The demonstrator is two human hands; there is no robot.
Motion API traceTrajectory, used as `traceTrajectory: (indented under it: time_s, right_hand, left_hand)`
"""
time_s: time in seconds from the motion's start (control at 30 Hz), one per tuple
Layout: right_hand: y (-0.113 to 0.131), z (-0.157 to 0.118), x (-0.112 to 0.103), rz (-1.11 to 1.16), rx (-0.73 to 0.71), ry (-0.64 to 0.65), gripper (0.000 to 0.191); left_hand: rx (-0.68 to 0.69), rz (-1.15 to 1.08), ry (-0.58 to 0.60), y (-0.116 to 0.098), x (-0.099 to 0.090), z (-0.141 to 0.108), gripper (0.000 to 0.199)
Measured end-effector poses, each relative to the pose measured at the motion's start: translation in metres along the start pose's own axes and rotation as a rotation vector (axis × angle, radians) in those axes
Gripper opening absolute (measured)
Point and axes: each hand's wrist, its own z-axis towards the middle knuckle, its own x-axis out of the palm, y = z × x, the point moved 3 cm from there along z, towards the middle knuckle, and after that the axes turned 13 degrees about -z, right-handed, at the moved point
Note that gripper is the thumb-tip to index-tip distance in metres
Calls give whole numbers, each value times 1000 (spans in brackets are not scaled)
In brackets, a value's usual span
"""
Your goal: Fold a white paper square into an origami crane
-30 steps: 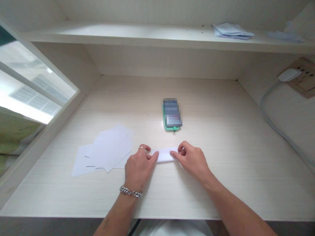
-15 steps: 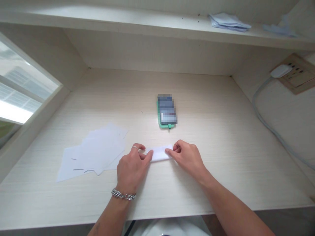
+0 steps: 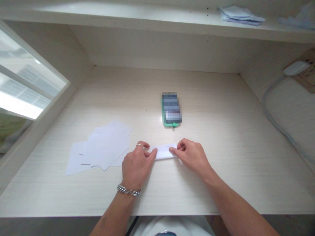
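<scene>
A small folded sheet of white paper (image 3: 163,152) lies on the desk in front of me, longer sideways than deep. My left hand (image 3: 138,161), with a ring and a chain bracelet, grips its left end, thumb on top and fingers curled. At the other end, my right hand (image 3: 192,154) pinches the paper between thumb and bent fingers. Some of the fingertips are hidden behind the hands. To the left of my left hand spreads a loose pile of white paper sheets (image 3: 105,144), a few with short dark marks.
Behind the folded paper lies a phone (image 3: 171,108) in a green case, its screen blurred. The desk (image 3: 221,108) runs back to a panel. Overhead, a shelf carries a folded paper stack (image 3: 241,15). A charger (image 3: 296,68) with a grey cable sits in the right wall socket.
The whole view has shifted slightly, so things appear a little farther right. Both hands keep their hold on the folded paper, with no clear movement against it.
</scene>
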Motion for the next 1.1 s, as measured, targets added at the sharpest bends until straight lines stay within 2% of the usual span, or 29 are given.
traceTrajectory:
  time_s: [0.8, 1.1]
  right_hand:
    - [0, 0, -1, 5, -8, -5, 23]
    - [0, 2, 0, 3, -22, -13, 23]
  left_hand:
    - [-11, -2, -1, -4, -2, -2, 26]
    - [23, 22, -9, -1, 0, 0, 25]
